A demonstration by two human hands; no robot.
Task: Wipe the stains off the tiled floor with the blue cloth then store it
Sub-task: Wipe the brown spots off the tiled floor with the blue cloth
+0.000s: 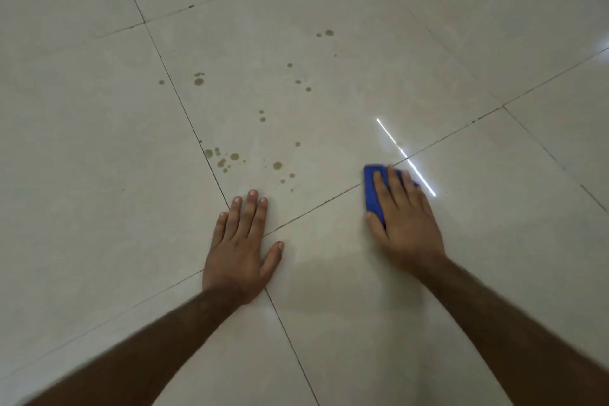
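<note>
The blue cloth [373, 189], folded small, lies flat on the pale tiled floor [329, 290] under my right hand [405, 221], which presses down on it with fingers spread; only the cloth's left edge and top corner show. My left hand [242, 244] rests palm-down on the floor, fingers apart, holding nothing. Several brown stains [277, 165] dot the tile ahead of both hands, in clusters near the left grout line [224, 161] and farther up [198, 81]. The cloth sits to the right of the stains, apart from them.
Dark grout lines [184, 109] cross the glossy tiles. A bright thin light reflection [405, 156] streaks the floor just beyond my right hand. More small stains [329, 33] lie farther away.
</note>
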